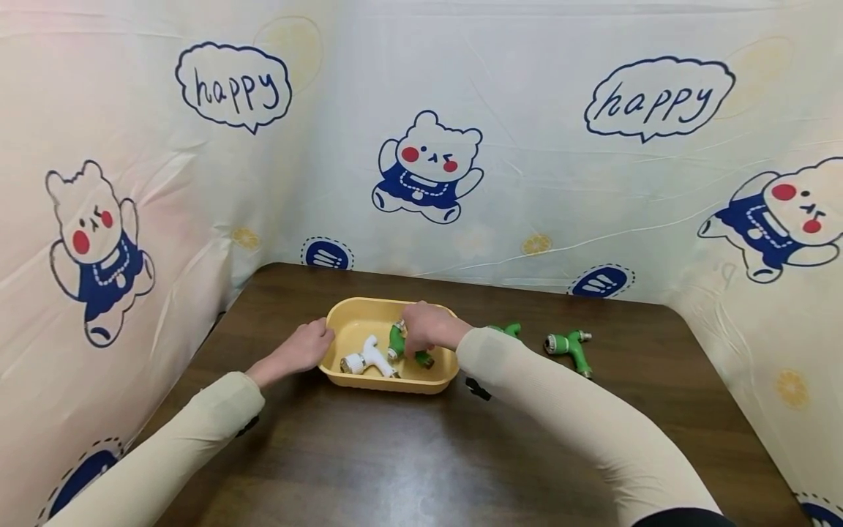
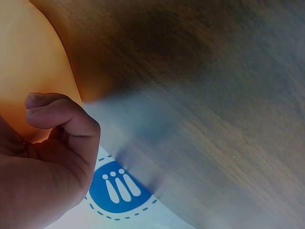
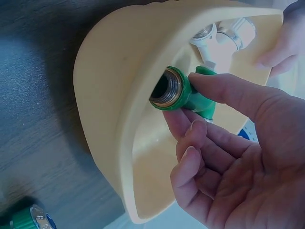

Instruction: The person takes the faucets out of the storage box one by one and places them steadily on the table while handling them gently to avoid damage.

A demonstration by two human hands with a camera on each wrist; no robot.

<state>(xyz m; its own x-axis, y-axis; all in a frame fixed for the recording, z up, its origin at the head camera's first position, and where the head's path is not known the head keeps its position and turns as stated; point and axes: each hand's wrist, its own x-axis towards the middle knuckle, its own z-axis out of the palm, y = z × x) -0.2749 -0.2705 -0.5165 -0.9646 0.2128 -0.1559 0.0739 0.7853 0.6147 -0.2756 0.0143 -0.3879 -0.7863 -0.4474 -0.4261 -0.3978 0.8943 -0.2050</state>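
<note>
A yellow plastic basin (image 1: 388,384) stands on the table. My left hand (image 1: 308,347) grips its left rim, fingers curled at the edge, as the left wrist view also shows. Over the basin's right half, my right hand (image 1: 428,327) pinches a green tap (image 3: 202,102) between thumb and fingers. That tap's threaded metal mouth faces the right wrist camera, just inside the basin wall. Beside it in the basin lies a white tap (image 1: 371,359) with a metal end.
Right of the basin a green tap (image 1: 571,347) lies on the brown table (image 1: 369,454). Another green tap (image 1: 508,329) shows partly behind my right sleeve (image 1: 560,402). A printed cloth (image 1: 527,161) hangs behind the table and along both sides.
</note>
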